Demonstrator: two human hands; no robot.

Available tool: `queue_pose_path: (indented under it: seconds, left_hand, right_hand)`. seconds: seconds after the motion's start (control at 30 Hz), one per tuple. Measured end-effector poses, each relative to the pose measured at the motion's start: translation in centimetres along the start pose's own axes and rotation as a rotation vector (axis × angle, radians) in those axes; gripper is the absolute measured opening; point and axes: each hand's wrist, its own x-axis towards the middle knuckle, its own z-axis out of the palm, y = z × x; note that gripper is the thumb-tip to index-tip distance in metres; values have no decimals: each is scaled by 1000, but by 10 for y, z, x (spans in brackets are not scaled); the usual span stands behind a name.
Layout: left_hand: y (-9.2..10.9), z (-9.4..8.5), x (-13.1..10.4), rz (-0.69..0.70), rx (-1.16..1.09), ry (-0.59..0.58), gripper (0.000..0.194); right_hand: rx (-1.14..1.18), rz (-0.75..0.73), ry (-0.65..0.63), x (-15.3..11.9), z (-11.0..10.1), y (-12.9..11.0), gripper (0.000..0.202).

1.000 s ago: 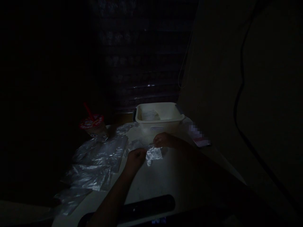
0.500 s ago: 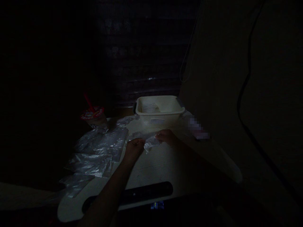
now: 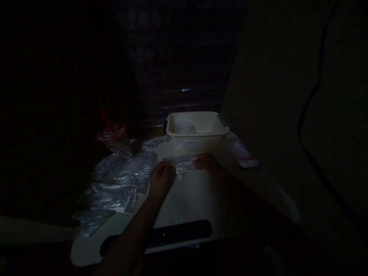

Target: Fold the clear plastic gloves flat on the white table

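Note:
A small clear plastic bag point(image 3: 184, 165) is stretched between my two hands above the white table point(image 3: 184, 203). My left hand point(image 3: 162, 176) is closed on the bag's left edge, with its back toward me. The right side of the bag is pinched between the thumb and fingers of my right hand point(image 3: 205, 161). Dim light hides whether anything is inside the bag. Just beyond my hands stands a cream plastic tub point(image 3: 198, 135) with grey side handles and some pale, see-through material in it.
Several clear plastic bags point(image 3: 115, 195) lie in an overlapping pile at the table's left. Behind them stands a sealed drink cup point(image 3: 115, 140) with a red straw. A blurred-out item point(image 3: 244, 153) lies at the right. Along the front edge runs a dark slot point(image 3: 178, 232).
The bag is spread flatter and shows more of its surface. My left hand has turned and shifted slightly left, and my right hand slightly right. The view has tilted a little.

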Motion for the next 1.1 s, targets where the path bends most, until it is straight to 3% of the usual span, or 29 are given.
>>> queue_pose_path:
  seconds: [0.1,0.17,0.23,0.33,0.5,0.73,0.83,0.93,1.1]
  left_hand:
    - [5,-8,-1,192,159,94,25]
    - [5,-11,0,453,479,79,31]
    - [1,-11,3,586,741,66,40]
    - [-11,-8,9,594,997,103,45]
    - [-33,-5,15,677,1211,126,45]
    - [-65,-4,26,747,1292,199,45]
    - [-78,0,32,744,1290,217,46]
    - [-81,2,33,704,1293,199,46]
    - [-63,-2,27,634,1296,80,46]
  right_hand:
    - [0,-41,7,3,-14,-17,22]
    - [18,-83,28,8,-26,-31,22]
    - [49,-131,71,18,-40,-44,23]
    - [108,-149,172,41,-59,-62,23]
    - [117,1,259,83,-75,-79,22]
    - [-62,175,230,124,-57,-82,28]
    - [-169,260,203,136,-49,-83,21]
    - [-265,333,178,145,-43,-82,16]
    - [-378,371,185,153,-40,-76,23]
